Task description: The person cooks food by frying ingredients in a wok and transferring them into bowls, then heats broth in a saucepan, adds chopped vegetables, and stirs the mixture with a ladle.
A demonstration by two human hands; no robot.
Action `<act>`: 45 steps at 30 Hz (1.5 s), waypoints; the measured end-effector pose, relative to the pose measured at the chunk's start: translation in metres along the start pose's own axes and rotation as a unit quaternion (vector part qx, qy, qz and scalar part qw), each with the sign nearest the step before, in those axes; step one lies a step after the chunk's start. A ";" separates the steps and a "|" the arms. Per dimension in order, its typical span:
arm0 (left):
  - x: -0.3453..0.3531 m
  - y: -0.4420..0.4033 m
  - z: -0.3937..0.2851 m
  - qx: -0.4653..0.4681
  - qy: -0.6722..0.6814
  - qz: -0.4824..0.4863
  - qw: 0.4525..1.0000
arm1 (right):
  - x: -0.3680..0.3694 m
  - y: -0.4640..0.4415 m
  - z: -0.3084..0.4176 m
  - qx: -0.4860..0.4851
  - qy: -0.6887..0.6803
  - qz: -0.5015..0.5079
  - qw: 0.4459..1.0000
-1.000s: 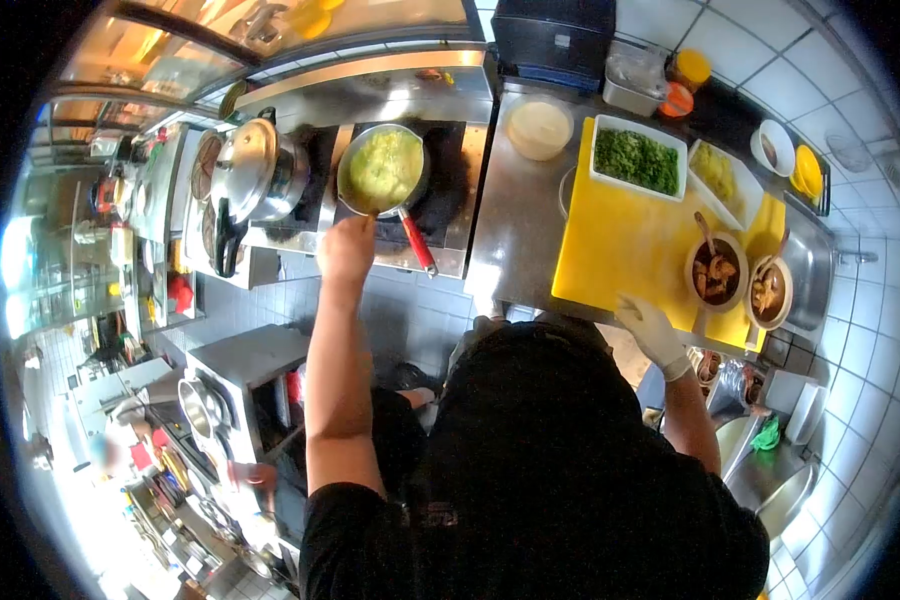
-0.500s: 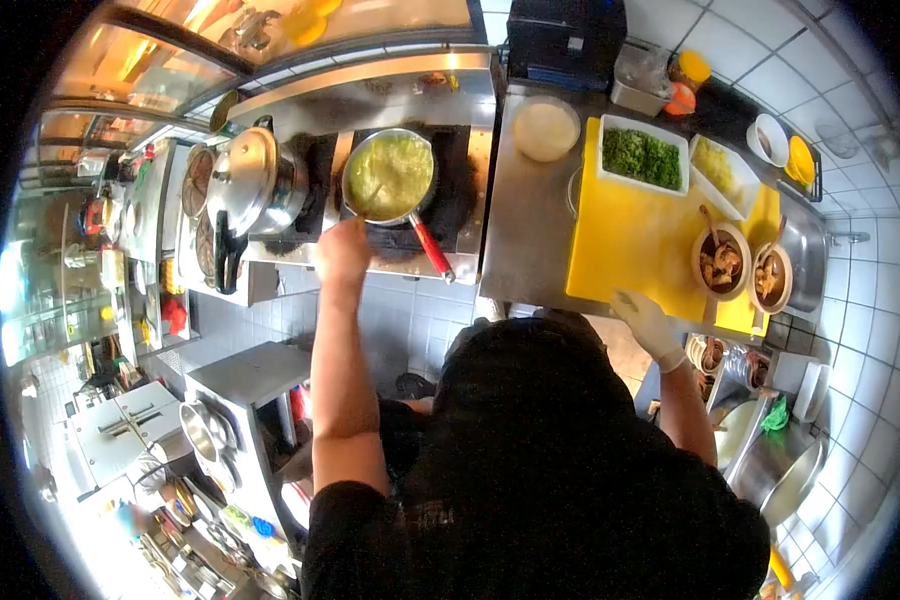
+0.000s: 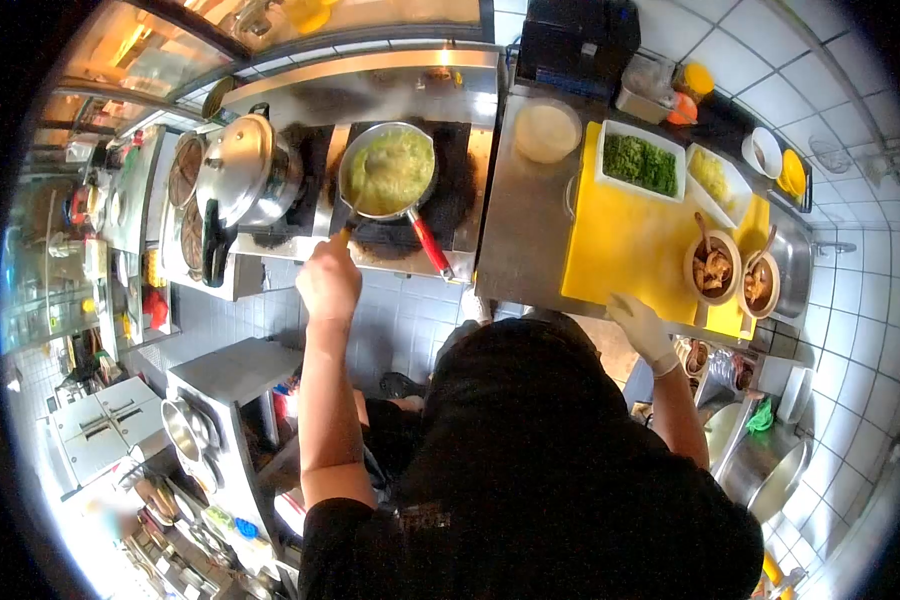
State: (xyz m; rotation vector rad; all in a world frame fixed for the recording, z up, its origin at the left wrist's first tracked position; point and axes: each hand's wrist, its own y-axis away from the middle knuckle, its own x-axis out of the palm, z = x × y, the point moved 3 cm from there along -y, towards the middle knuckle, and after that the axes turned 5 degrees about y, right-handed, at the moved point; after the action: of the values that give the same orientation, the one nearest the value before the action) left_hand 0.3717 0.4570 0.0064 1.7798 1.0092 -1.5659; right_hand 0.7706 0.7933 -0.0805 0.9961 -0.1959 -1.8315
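Observation:
My bare left hand is closed around the yellow-brown handle of a spoon. Its far end dips into the pan on the stove, which holds bubbling yellow-green food. The pan's red handle points toward my body, with no hand on it. My right hand, in a pale glove, is open at the front edge of a yellow cutting board, fingers stretched out and holding nothing. Whether the fingertips touch the board I cannot tell.
Left of the pan stands a pressure cooker. On the board are a tray of chopped greens, a dish of pale yellow pieces and a brown bowl of meat; a second brown bowl sits beside it. A round pale lid-like disc lies on the steel counter.
My left hand has shifted slightly left and down, showing more of the spoon's handle. The spoon's head has moved up in the pan. My right hand stays at the board's edge.

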 end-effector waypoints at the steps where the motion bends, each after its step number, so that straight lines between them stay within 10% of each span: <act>1: 0.006 0.007 -0.005 0.049 -0.010 -0.016 0.999 | 0.004 -0.002 -0.010 0.008 0.000 0.008 1.000; 10: -0.001 0.037 -0.067 0.227 0.235 -0.073 0.942 | 0.015 -0.004 -0.008 0.022 -0.049 0.029 0.998; 19: 0.022 0.026 -0.052 0.262 0.134 -0.006 0.956 | 0.002 -0.014 0.034 -0.065 0.051 0.025 0.996; 24: -0.008 0.029 -0.028 0.350 0.037 -0.032 0.936 | 0.050 -0.064 0.086 -0.139 -0.107 0.088 0.980; 33: 0.016 -0.036 0.043 0.521 -0.072 0.011 0.850 | 0.176 -0.150 0.217 -0.205 0.134 0.161 0.956; 45: -0.009 0.015 0.027 0.280 0.115 0.054 0.952 | 0.189 -0.133 0.229 -0.119 0.000 0.190 0.975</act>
State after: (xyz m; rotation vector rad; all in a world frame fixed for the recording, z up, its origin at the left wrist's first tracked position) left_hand 0.3688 0.4255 0.0096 2.4007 0.5747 -1.7151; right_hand 0.4866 0.6360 -0.1057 0.7333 -0.1506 -1.4647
